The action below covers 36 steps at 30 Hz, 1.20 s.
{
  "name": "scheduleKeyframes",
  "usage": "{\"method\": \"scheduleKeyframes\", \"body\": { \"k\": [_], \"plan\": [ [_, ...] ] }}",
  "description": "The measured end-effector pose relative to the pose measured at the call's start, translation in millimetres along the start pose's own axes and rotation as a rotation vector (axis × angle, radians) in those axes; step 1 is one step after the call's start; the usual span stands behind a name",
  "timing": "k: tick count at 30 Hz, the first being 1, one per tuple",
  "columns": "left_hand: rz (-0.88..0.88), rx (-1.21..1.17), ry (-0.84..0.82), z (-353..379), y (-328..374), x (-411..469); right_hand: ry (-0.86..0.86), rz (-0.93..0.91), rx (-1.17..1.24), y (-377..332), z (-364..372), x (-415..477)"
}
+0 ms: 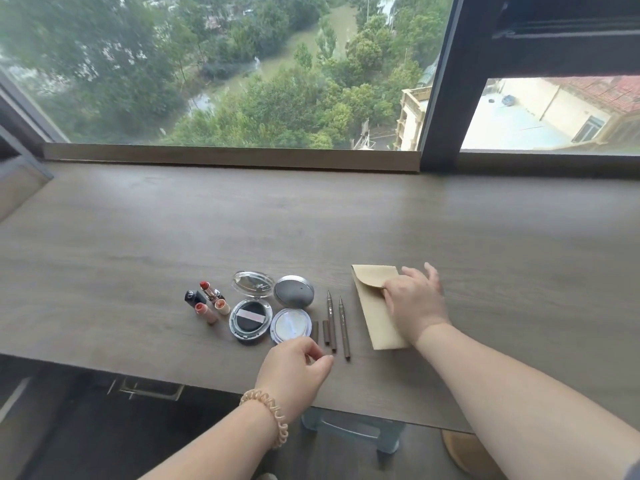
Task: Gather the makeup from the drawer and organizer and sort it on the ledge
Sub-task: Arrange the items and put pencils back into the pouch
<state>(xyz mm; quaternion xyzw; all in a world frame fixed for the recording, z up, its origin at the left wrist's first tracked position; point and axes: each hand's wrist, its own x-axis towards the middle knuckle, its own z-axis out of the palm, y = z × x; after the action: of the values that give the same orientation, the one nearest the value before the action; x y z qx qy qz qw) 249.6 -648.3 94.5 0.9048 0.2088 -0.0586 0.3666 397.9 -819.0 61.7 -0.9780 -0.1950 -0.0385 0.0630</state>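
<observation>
A: What are the fingers doing?

B: The right hand lies flat with its fingers spread out. It presses down on a tan paper envelope with its flap folded open. The left hand has its fingers curled in, with the thumb and first finger pinched close. I cannot tell if there is something small between them. A beige coil hair tie sits on the left wrist.

A: What is just by the left hand?

B: Two short brown pen caps lie just above it. Next to them are two thin brown eyeliner pens, side by side, tips pointing to the window. They lie between the left hand and the envelope.

A: And further left?

B: A round white compact with a grey lid lies open, touching the caps' side. Beside it a round black compact with a clear lid is open too, with a black puff inside. Then come the lipsticks: one red lipstick in a silver tube, one small black tube, and two pale pink tubes. They lie close together.

A: Where is all of it?

B: On the grey-brown wooden ledge, near its front edge, in one row. Behind the ledge is a big window with green trees outside. A pale blue plastic stool stands under the ledge.
</observation>
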Motion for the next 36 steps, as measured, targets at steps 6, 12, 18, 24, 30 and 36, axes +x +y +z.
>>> {"method": "scheduleKeyframes", "body": {
  "k": [6, 12, 18, 24, 30, 36],
  "plan": [
    [-0.101, -0.434, 0.008, -19, 34, 7, 0.342, -0.139, 0.057, -4, -43, -12],
    [-0.14, -0.923, -0.392, -45, 87, 18, 0.484, -0.22, 0.076, -41, -93, -39],
    [0.034, -1.092, -0.501, -65, 95, 9, 0.511, -0.307, 0.164, -55, -135, -56],
    [0.116, -1.064, -0.557, -81, 83, -4, 0.371, -0.312, 0.119, -61, -151, -65],
    [0.182, -0.977, -0.581, -92, 69, -11, 0.442, -0.175, 0.266, -81, -145, -73],
    [0.217, -0.978, -0.655, -99, 54, -21, 0.375, 0.16, 0.799, -74, -181, -65]
  ]
}}
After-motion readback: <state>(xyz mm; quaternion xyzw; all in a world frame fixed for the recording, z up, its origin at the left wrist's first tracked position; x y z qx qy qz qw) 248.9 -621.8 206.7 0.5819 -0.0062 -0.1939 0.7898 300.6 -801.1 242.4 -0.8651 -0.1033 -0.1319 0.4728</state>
